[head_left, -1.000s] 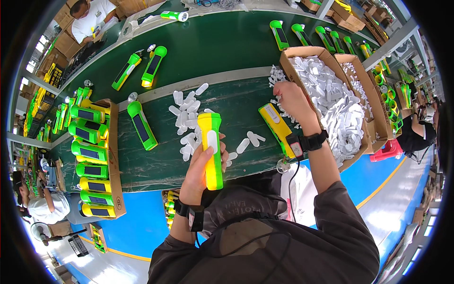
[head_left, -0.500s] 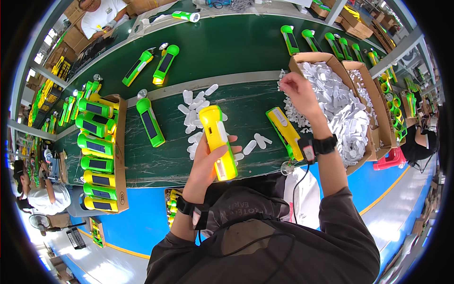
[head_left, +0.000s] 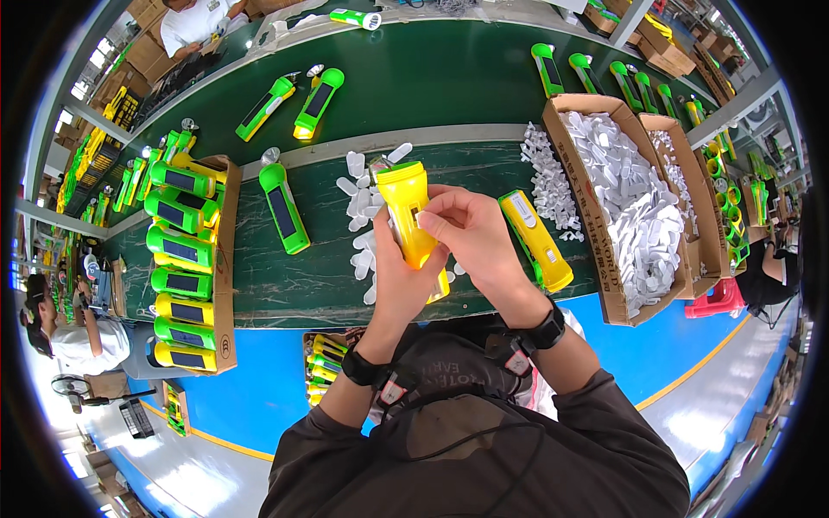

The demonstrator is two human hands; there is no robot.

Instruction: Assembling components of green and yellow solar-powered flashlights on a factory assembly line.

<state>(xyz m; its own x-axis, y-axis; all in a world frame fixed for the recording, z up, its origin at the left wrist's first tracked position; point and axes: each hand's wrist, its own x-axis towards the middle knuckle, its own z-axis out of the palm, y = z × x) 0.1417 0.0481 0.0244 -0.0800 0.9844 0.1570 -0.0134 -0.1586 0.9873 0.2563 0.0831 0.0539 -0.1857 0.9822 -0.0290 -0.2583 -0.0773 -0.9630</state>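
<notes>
In the head view, the left hand (head_left: 395, 272) is wrapped around a yellow flashlight (head_left: 402, 186), gripping its body with the lamp end pointing to the far side. The flashlight is held above the near part of the green workbench (head_left: 324, 289), between the loose white oval covers (head_left: 361, 203) and a second yellow flashlight (head_left: 537, 243) lying to the right.

The right hand (head_left: 477, 237) has come back from the small white parts (head_left: 551, 183) beside the right-hand carton (head_left: 589, 211). Its thumb and index fingertip are now close together at the dark slot in the flashlight's side; whether a small piece is pinched between them, I cannot tell. The flashlight has also been turned, so that its yellow side with the slot faces up instead of the green-edged side seen a second ago. With both hands now meeting on one body, the work appears to have passed from reaching among the parts to handling at the slot.

To the left, a green solar-panel flashlight (head_left: 283, 209) lies between the loose covers and a carton (head_left: 224, 285) stacked with similar flashlights.
</notes>
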